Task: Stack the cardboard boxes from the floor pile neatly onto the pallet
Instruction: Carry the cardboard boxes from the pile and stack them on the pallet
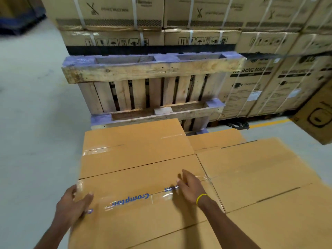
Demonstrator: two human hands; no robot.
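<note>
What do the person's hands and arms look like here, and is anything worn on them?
Both forearms are bare: no sleeves or gloves in view. The left hand wears nothing visible. The right hand has a thin yellow band around its wrist. No rings or watch can be seen.

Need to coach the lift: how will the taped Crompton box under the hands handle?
Crompton box looks stiff, its flaps taped shut. Glossy tape under the right hand may be slippery. Left hand grips the edge; weight can't be judged.

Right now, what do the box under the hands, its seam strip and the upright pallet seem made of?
Box: matte brown cardboard, apparently corrugated. Seam strip: glossy clear plastic tape with blue lettering. Pallet: rough unfinished wood, knots visible, block ends painted purple.
</note>
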